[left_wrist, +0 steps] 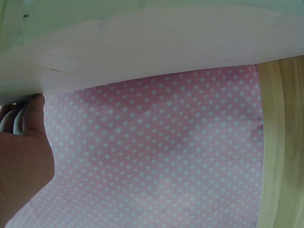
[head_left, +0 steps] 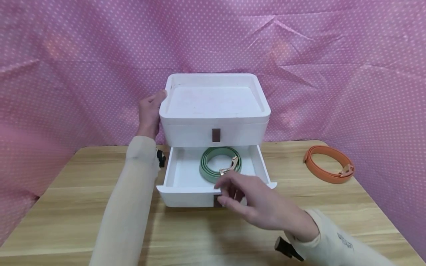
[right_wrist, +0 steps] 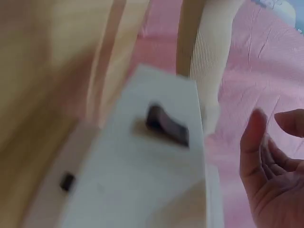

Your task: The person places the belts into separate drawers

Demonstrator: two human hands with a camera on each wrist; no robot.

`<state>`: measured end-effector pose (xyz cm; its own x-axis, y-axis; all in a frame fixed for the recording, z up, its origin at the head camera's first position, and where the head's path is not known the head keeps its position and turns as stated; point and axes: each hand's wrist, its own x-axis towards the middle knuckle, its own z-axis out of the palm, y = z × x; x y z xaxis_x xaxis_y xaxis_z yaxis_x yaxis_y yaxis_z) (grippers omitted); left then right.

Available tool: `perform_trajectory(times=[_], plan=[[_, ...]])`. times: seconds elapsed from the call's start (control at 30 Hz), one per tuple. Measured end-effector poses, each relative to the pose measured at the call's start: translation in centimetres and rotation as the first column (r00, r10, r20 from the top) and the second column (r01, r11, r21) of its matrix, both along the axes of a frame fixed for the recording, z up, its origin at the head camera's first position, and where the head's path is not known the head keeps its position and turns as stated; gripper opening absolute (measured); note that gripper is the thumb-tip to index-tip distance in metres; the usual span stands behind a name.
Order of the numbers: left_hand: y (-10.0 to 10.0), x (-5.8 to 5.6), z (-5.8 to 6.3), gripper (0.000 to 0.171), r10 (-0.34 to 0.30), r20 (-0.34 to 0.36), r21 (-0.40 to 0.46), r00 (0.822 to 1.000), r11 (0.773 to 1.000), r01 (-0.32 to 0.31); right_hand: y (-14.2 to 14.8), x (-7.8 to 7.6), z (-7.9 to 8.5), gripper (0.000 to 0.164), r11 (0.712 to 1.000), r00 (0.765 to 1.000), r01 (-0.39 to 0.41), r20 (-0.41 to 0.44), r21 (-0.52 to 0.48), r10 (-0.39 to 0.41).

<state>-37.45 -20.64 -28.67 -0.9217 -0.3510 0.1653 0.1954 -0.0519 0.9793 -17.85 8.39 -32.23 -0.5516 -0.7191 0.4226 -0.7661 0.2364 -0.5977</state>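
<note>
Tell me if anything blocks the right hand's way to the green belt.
Nothing visible does. The green belt lies in the open drawer; in the head view the right hand overlaps the drawer's front, with no other object between hand and belt. The orange belt lies off to the right.

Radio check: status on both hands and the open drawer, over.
Left hand touching side of white unit. Right hand empty, near open drawer. Green belt coiled inside; orange belt aside, no obstruction visible.

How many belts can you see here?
2: a green belt in the open drawer, an orange belt on the table. The closed upper drawer may hide more.
</note>
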Motion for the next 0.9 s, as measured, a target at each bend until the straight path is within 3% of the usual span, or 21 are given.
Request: perform_trajectory(times=[0.07, 0.17, 0.37, 0.63, 0.9], plan=[[0.0, 0.0, 0.0, 0.040, -0.002, 0.004, -0.003, 1.000, 1.000, 0.002, 0.0, 0.8, -0.4, 0.008, 1.000, 0.993, -0.015, 0.116, -0.007, 0.016], [-0.1, 0.0, 0.0, 0.040, -0.004, 0.007, -0.001, 1.000, 1.000, 0.004, 0.1, 1.3, -1.3, 0.006, 1.000, 0.975, -0.006, 0.222, 0.008, 0.004], [-0.2, -0.3, -0.2, 0.040, 0.002, -0.005, -0.007, 1.000, 1.000, -0.002, 0.0, 1.2, -3.3, 0.004, 0.997, 0.941, 0.031, 0.335, 0.071, -0.053], [-0.1, -0.5, -0.3, 0.034, 0.012, -0.023, -0.023, 1.000, 1.000, -0.012, 0.1, 0.5, -5.3, 0.016, 0.956, 0.935, 0.129, 0.288, 0.265, -0.206], [0.0, -0.5, -0.3, 0.031, 0.016, -0.042, -0.005, 0.999, 1.000, -0.016, -0.1, 0.2, -6.3, 0.014, 0.965, 0.929, 0.144, 0.307, 0.219, -0.208]])
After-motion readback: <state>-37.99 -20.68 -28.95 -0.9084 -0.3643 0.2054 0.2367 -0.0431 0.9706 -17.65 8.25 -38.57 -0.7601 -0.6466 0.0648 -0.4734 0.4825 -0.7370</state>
